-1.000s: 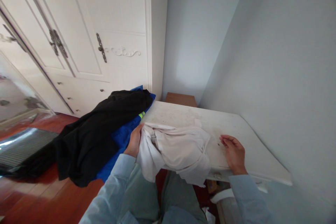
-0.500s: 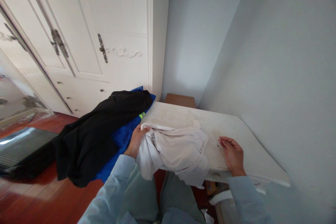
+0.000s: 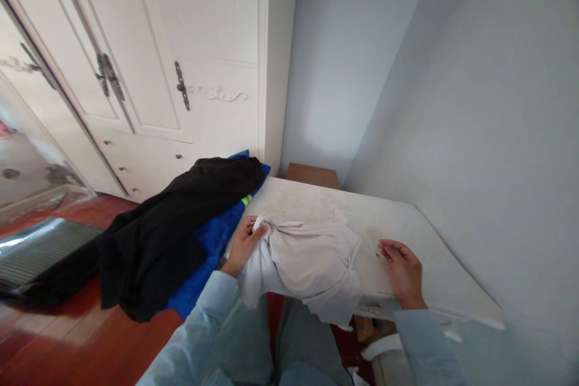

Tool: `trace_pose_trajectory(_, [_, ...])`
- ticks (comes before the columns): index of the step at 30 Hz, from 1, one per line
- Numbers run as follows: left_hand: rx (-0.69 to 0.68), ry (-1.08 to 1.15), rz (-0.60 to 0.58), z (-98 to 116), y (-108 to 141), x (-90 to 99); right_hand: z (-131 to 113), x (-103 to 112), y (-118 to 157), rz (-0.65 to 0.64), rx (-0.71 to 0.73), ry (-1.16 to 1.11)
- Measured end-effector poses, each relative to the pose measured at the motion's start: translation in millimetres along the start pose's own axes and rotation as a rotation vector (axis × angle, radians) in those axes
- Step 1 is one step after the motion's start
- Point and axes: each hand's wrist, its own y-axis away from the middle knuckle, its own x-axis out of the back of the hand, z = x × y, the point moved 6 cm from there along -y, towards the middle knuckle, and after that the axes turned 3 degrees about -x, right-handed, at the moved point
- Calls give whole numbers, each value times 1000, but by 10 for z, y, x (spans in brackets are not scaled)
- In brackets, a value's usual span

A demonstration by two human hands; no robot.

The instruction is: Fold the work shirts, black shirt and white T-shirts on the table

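A crumpled white cloth (image 3: 312, 253), which looks like a garment, lies over the front of the white tabletop and hangs down past its edge. My left hand (image 3: 246, 244) is closed on a bunched fold at its left end. To the right of the cloth and apart from it, my right hand (image 3: 404, 268) is over the tabletop with its fingertips drawn together. Anything between those fingertips is too small to make out. A small dark speck shows on the surface beside them.
Left of the cloth, a black garment (image 3: 167, 223) lies on top of a blue one (image 3: 210, 238) with a yellow-green stripe. A white wardrobe (image 3: 221, 30) stands behind them. Beyond the white table (image 3: 380, 208) is a brown wooden piece (image 3: 314, 175) against the grey-blue wall.
My left hand has bunched the white cloth's left end and shifted slightly right. The right hand keeps nearly the same place, fingertips together. The view has moved slightly.
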Motion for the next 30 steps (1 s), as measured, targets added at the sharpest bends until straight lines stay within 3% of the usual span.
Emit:
trace_pose_trajectory(20, [-45, -31, -45, 100, 70, -29, -2, 20, -3, -13, 59, 80])
trace_pose_trajectory(30, [0, 16, -34, 58, 31, -13, 29, 43, 24, -22, 71, 126])
